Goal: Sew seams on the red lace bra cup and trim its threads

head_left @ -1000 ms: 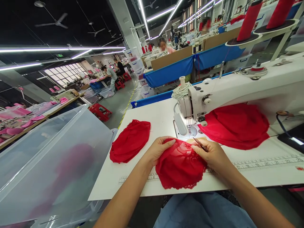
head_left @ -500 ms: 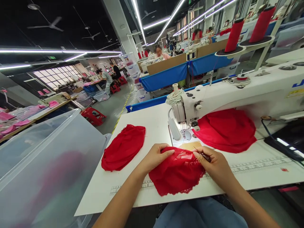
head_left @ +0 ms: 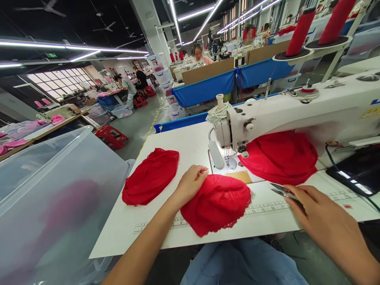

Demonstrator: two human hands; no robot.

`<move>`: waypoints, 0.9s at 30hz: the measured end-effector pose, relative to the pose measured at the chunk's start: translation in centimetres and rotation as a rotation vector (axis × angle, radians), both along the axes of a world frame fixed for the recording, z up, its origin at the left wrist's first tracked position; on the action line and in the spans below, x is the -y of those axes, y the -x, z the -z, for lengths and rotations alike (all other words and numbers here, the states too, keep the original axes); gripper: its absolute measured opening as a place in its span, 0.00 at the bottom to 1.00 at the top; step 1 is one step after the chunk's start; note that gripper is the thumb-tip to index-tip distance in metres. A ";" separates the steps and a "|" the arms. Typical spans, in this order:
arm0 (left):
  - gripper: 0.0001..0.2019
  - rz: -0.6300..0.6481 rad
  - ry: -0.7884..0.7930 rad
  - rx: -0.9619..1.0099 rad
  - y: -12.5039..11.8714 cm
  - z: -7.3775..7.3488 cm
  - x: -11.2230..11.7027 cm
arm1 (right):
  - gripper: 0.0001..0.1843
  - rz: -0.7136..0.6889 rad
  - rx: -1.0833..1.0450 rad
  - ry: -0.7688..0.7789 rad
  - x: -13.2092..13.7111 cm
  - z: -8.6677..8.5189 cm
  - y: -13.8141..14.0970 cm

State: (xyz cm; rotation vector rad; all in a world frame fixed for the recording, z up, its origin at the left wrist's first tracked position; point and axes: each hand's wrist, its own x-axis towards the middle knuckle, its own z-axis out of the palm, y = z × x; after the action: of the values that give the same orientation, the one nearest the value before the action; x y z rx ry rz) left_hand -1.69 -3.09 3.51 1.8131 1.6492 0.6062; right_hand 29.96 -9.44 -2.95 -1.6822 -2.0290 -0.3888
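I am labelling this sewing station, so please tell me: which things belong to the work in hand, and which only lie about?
In hand: red lace piece under the left hand; thread snips held by the right hand.
Lying about: red lace stack at left; red pile under the sewing machine; clear bin; thread cones.
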 end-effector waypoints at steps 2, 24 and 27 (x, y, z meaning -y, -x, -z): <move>0.13 0.071 -0.110 -0.232 -1.1 -0.4 0.1 | 0.24 -0.014 0.040 -0.029 0.0 0.0 0.1; 0.16 0.121 0.086 0.772 -11.6 -7.2 4.3 | 0.24 -0.240 -1.283 0.524 4.0 -3.3 1.7; 0.16 0.149 0.129 0.830 -12.4 -7.3 4.9 | 0.28 -0.276 -1.182 0.433 3.9 -3.2 1.9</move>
State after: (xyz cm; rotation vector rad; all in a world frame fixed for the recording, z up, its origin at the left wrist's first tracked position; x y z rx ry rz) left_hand 10.73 -8.01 10.85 1.2985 0.9539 0.9858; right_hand 28.02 -13.39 0.30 -1.2651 -1.3817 0.9814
